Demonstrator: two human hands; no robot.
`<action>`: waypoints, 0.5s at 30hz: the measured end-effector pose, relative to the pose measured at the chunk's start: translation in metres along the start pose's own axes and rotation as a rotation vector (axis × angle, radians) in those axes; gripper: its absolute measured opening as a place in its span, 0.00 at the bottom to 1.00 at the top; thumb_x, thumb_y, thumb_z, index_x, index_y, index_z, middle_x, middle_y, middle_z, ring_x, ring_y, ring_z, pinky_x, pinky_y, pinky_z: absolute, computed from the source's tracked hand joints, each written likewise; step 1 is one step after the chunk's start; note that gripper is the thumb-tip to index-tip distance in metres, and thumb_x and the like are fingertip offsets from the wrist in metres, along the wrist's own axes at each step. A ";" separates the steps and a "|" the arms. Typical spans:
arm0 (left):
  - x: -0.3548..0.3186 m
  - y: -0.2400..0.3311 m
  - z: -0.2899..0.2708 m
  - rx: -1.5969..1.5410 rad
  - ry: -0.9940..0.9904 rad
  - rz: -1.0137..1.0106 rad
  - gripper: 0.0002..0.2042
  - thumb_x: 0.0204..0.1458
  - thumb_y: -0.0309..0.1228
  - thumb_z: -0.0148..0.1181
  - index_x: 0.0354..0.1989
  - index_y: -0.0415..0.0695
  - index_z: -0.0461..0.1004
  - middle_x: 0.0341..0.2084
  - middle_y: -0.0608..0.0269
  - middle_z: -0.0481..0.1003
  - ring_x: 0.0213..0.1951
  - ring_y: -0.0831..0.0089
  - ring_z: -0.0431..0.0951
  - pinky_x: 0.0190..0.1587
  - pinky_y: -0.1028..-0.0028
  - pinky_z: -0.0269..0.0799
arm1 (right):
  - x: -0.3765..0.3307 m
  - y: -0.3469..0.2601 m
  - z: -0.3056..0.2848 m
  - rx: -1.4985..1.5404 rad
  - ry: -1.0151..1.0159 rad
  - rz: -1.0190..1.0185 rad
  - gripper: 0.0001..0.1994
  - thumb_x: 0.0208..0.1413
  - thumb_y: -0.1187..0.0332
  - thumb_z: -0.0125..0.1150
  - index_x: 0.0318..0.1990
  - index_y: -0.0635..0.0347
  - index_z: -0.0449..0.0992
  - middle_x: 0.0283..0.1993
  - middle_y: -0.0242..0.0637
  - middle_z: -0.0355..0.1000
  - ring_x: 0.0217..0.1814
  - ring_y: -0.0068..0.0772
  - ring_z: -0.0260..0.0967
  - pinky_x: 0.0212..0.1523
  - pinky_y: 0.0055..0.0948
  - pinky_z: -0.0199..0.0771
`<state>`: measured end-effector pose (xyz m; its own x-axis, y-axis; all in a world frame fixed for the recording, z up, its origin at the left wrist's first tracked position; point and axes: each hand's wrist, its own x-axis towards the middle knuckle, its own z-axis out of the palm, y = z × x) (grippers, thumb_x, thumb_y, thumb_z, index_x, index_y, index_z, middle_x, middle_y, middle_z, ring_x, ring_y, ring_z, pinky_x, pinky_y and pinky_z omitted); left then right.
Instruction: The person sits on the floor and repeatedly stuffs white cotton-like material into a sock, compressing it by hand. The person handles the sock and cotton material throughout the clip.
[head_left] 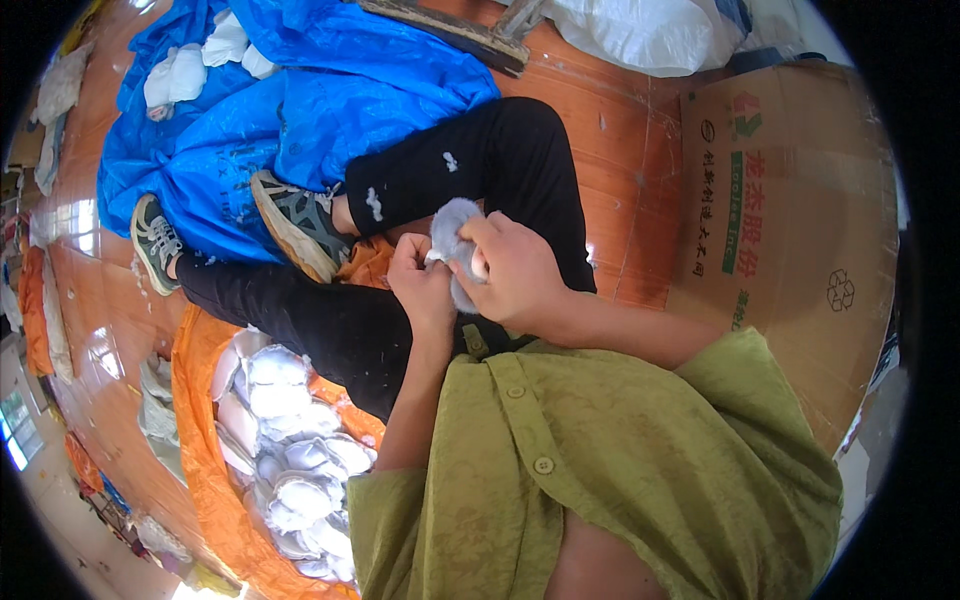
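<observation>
A small grey fluffy pad [452, 228] sits between both hands above my lap. My left hand [420, 288] pinches its lower edge with fingertips. My right hand [515, 272] wraps around it from the other side, thumb over the top. I sit on the floor in a green shirt [620, 470] and black trousers [500, 160], legs stretched out, grey sneakers [295, 222] on my feet.
An orange sack [195, 440] beside my leg holds several white moulded pads [285, 450]. A blue tarp [320, 100] carries more white pads [180, 75]. A large cardboard box [800, 230] stands to the right. A white plastic bag [640, 30] lies beyond it on the glossy wooden floor [620, 150].
</observation>
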<state>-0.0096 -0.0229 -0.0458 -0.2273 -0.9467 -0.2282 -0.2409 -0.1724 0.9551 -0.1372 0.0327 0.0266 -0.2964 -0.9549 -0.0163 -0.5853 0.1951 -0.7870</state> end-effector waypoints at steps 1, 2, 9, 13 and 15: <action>-0.001 0.006 0.001 0.006 -0.006 -0.007 0.07 0.42 0.17 0.55 0.23 0.40 0.64 0.20 0.71 0.63 0.24 0.83 0.61 0.27 0.80 0.59 | 0.002 0.003 0.001 0.048 0.013 0.056 0.13 0.47 0.64 0.64 0.36 0.62 0.71 0.29 0.46 0.69 0.32 0.49 0.70 0.32 0.40 0.69; -0.002 0.012 0.002 0.012 -0.011 -0.015 0.06 0.43 0.17 0.56 0.25 0.40 0.65 0.21 0.71 0.64 0.25 0.83 0.62 0.28 0.80 0.60 | 0.005 0.008 0.002 0.096 0.026 0.112 0.13 0.48 0.63 0.63 0.36 0.63 0.71 0.29 0.46 0.70 0.32 0.49 0.70 0.32 0.39 0.69; -0.018 0.065 -0.009 -0.507 -0.353 -0.170 0.20 0.51 0.25 0.62 0.52 0.37 0.66 0.46 0.63 0.71 0.48 0.76 0.70 0.54 0.76 0.63 | 0.029 0.046 -0.010 0.787 0.031 0.438 0.10 0.58 0.64 0.58 0.34 0.63 0.73 0.22 0.27 0.69 0.22 0.16 0.63 0.23 0.21 0.61; -0.017 0.077 -0.019 -0.793 -0.474 -0.280 0.25 0.49 0.25 0.64 0.55 0.35 0.64 0.48 0.61 0.70 0.51 0.74 0.69 0.57 0.75 0.62 | 0.030 0.047 -0.011 0.836 0.032 0.399 0.09 0.58 0.64 0.58 0.33 0.62 0.73 0.22 0.27 0.68 0.21 0.15 0.62 0.22 0.20 0.60; -0.017 0.075 -0.018 -0.687 -0.434 -0.269 0.24 0.50 0.26 0.64 0.55 0.35 0.64 0.48 0.61 0.70 0.51 0.74 0.69 0.56 0.75 0.62 | 0.029 0.040 -0.013 0.789 0.043 0.377 0.09 0.58 0.64 0.59 0.33 0.62 0.73 0.22 0.27 0.68 0.21 0.15 0.62 0.22 0.20 0.60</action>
<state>-0.0066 -0.0249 0.0329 -0.6190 -0.6862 -0.3821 0.2554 -0.6359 0.7283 -0.1789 0.0153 0.0025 -0.4027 -0.8456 -0.3504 0.2453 0.2691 -0.9314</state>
